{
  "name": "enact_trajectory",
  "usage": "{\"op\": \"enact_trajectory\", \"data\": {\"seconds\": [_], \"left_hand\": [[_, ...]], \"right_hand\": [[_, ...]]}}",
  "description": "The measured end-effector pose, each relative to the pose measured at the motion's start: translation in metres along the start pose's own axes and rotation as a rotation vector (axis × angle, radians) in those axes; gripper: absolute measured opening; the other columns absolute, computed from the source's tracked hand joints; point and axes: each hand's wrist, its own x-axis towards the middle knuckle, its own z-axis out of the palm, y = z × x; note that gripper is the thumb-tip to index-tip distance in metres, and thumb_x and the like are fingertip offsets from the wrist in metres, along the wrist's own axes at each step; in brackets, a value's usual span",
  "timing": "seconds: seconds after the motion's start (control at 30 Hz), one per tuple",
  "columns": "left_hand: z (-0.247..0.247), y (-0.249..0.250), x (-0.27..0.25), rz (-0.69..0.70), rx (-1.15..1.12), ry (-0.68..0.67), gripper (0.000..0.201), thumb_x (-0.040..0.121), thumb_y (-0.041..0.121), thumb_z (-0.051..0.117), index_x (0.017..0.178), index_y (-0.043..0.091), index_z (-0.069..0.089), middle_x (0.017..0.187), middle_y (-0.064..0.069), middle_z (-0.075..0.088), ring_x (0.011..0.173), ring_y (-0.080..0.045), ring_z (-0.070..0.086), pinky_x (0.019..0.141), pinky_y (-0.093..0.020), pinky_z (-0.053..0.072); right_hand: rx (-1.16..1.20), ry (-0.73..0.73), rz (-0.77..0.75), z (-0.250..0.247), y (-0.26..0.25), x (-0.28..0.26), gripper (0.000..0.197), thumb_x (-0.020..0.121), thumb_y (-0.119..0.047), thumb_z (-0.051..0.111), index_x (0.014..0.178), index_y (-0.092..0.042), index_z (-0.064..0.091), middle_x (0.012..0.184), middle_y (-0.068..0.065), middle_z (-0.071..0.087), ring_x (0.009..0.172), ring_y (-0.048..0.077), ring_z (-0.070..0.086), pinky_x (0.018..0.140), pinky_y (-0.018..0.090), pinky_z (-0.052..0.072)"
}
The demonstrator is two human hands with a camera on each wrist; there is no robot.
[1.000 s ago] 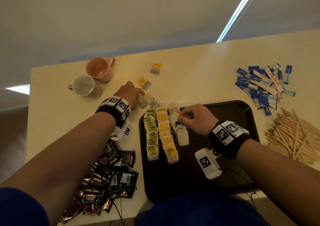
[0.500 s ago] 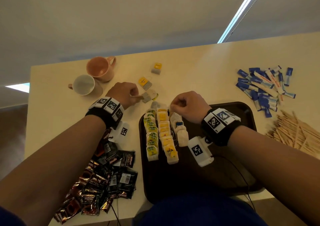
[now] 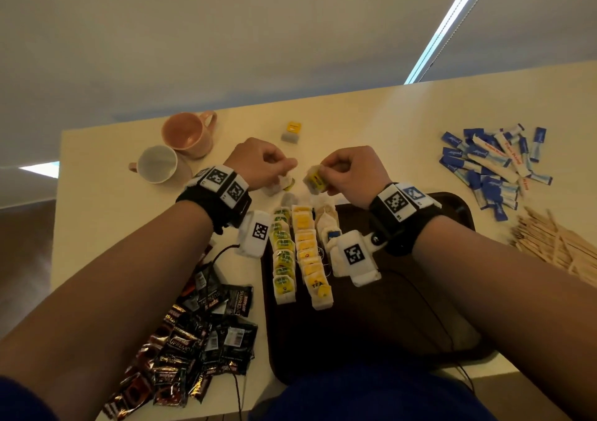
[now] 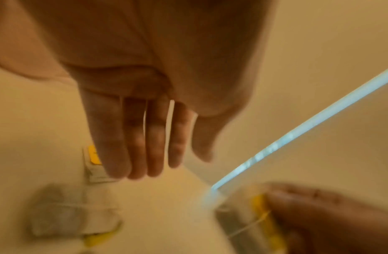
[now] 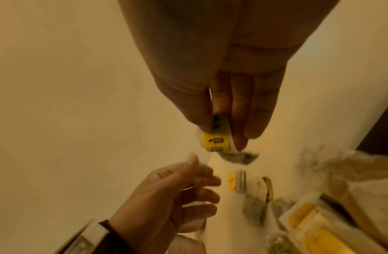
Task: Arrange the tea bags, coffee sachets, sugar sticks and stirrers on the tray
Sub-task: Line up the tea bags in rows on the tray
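My right hand (image 3: 323,172) (image 5: 221,137) pinches a yellow-tagged tea bag (image 3: 315,180) (image 5: 216,142) (image 4: 260,221) in the air, just past the far edge of the dark brown tray (image 3: 452,204). A short way to its left is my left hand (image 3: 284,165) (image 4: 188,161), with its fingers stretched out and nothing in them. Two loose tea bags (image 3: 279,185) (image 4: 94,165) (image 4: 73,216) lie on the table under that hand. On the tray are a green-tagged row (image 3: 283,252), a yellow-tagged row (image 3: 310,252) and a short third row (image 3: 328,223).
A further tea bag (image 3: 291,131) lies farther back on the table. A pink mug (image 3: 187,133) and a white mug (image 3: 158,164) stand at the back left. Coffee sachets (image 3: 200,333) are heaped left of the tray. Sugar sticks (image 3: 491,165) and wooden stirrers (image 3: 555,246) lie to the right.
My right hand left the third row on the tray, moved past the far edge and now pinches a tea bag. My left hand shifted right toward it and its fingers loosened.
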Motion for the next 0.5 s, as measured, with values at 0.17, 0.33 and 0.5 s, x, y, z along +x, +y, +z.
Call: {"op": "enact_trajectory", "data": {"seconds": [0.17,0.33,0.5], "left_hand": [[0.021,0.015,0.03,-0.096,0.733,-0.07,0.029,0.088,0.036,0.071,0.1,0.01,0.068,0.112,-0.007,0.068,0.098,-0.032,0.065,0.083,-0.037,0.054],[0.045,0.023,0.042,-0.087,0.912,-0.142,0.038,0.087,0.041,0.074,0.091,0.008,0.055,0.088,-0.009,0.06,0.07,-0.027,0.055,0.066,-0.033,0.044],[0.049,0.023,0.045,-0.112,0.91,-0.111,0.021,0.085,0.021,0.075,0.078,0.007,0.061,0.068,-0.007,0.055,0.054,-0.022,0.052,0.057,-0.03,0.042]], "right_hand": [[-0.002,0.013,0.059,-0.024,0.023,-0.012,0.004,0.09,-0.017,0.07,0.086,-0.018,0.07,0.076,0.003,0.072,0.064,0.017,0.073,0.061,0.028,0.06],[-0.052,0.02,0.052,-0.038,0.04,-0.023,0.006,0.089,-0.021,0.072,0.084,-0.021,0.07,0.075,0.002,0.073,0.062,0.014,0.071,0.064,0.029,0.06],[-0.067,0.013,0.066,-0.045,0.05,-0.029,0.009,0.09,-0.023,0.072,0.082,-0.025,0.068,0.078,-0.002,0.071,0.063,0.013,0.071,0.065,0.03,0.061]]}}
